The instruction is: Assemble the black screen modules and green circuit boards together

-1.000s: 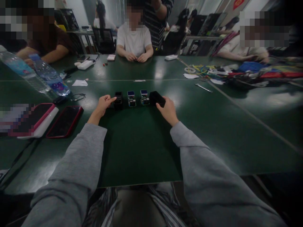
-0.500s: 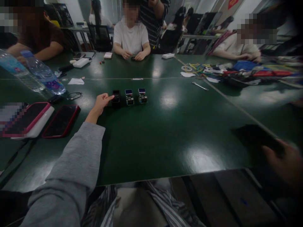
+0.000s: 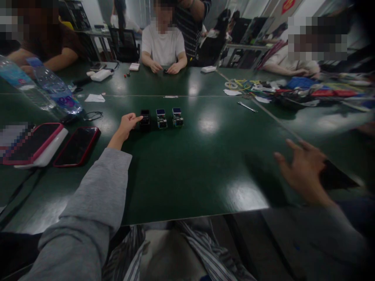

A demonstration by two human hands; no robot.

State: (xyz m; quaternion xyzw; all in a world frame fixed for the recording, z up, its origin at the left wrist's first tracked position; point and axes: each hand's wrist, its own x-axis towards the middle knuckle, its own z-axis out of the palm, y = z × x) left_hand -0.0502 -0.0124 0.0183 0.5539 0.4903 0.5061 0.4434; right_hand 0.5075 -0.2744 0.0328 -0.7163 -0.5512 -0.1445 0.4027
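Three small modules stood in a row running nine to three o'clock on the green table (image 3: 181, 171): black module (image 3: 145, 118), then two blue-topped modules (image 3: 161, 118). Left hand (image 3: 126, 125), loosely curled, fingertip touching the black module from nine o'clock. Right hand (image 3: 303, 169), open and empty, lay well apart at four o'clock.
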